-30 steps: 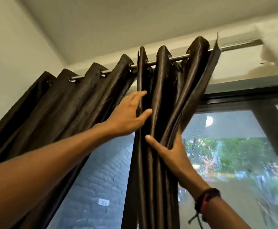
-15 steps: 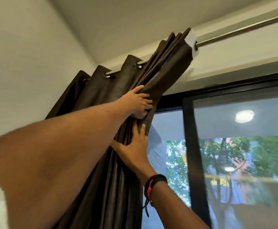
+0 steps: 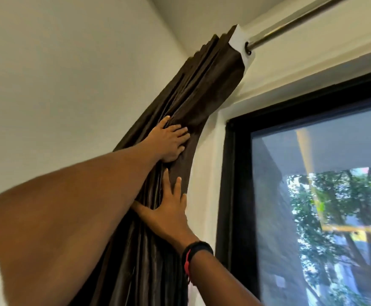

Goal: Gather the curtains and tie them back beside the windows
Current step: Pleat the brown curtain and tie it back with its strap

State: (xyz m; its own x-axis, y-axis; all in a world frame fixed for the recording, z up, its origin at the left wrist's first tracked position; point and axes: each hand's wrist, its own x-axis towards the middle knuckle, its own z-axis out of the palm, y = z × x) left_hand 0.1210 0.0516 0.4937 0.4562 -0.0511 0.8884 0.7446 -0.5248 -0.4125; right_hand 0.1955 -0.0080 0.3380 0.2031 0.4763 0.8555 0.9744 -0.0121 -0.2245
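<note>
The dark brown curtain (image 3: 202, 89) is bunched into tight folds at the left end of the metal rod (image 3: 290, 21), hanging against the white wall left of the window (image 3: 312, 206). My left hand (image 3: 169, 142) lies flat on the upper folds with fingers spread, pressing them toward the wall. My right hand (image 3: 169, 210), with a black and red wristband, presses flat on the folds just below it, thumb out to the left. Neither hand is closed around the fabric. No tie-back is in view.
The black window frame (image 3: 231, 195) stands just right of the bundle, with a strip of white wall between them. The curtain's white lining edge (image 3: 239, 43) shows at the rod. The corner wall (image 3: 70, 85) is close on the left.
The curtain has slid left along the rod into one tight bundle past the window frame. Both hands moved left with it and now lie flat on the folds.
</note>
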